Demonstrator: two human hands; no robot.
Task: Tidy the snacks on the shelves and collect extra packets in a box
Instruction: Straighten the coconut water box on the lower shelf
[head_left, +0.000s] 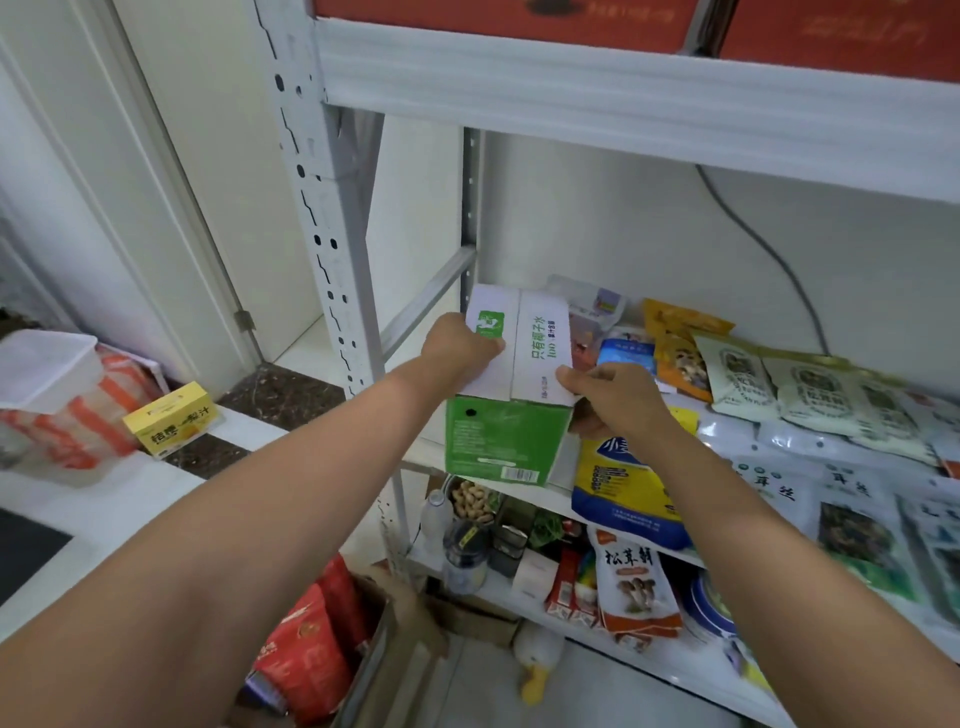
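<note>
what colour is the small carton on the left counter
Yellow small cardboard carton, seen in the head view.

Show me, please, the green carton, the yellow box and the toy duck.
Green carton (498, 441), head view, on its green side.
Yellow box (174, 428), head view, on its front.
Toy duck (540, 649), head view, on its white part.

Top shelf: red cardboard boxes cut off by the upper edge; their print is blurred.
Carton: the green and white cardboard carton has its inside hidden under its flaps.
Hands: left hand fingers hidden beneath a flap; right hand covers the carton's near right corner.
Bag: blue and yellow plastic bag, top hidden behind the right wrist.
Cable: grey cable, lower end hidden behind packets.
Floor: brown cardboard box partly behind the left forearm, cut off below.
</note>
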